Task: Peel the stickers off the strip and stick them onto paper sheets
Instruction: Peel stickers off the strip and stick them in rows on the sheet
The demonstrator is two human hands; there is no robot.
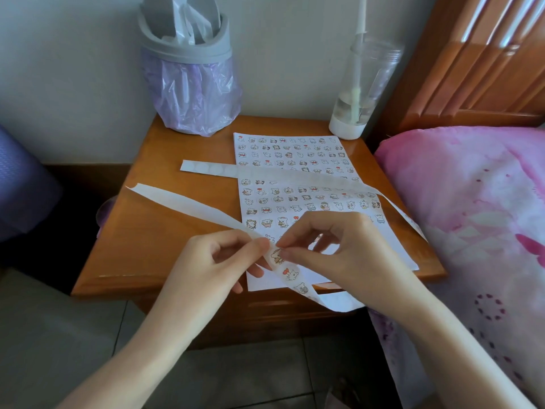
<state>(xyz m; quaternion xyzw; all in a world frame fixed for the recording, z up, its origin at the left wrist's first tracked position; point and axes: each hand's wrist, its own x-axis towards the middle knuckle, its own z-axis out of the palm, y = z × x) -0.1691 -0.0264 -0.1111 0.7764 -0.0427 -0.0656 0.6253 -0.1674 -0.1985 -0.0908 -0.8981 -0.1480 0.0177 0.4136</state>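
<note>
A long white sticker strip (188, 202) runs from the left of the wooden nightstand down to its front edge, with cartoon stickers (290, 274) still on its near end. My left hand (218, 258) pinches the strip from the left. My right hand (327, 246) pinches a sticker (276, 254) on the strip with thumb and forefinger, right beside the left fingertips. Under both hands lie white paper sheets (295, 172) covered with rows of small stickers.
A second, used backing strip (212, 167) lies across the sheets and trails off to the right. A grey bin with a purple bag (188, 84) and a clear bottle (362, 93) stand at the back of the nightstand (165, 178). A pink bedcover (472, 202) lies at the right.
</note>
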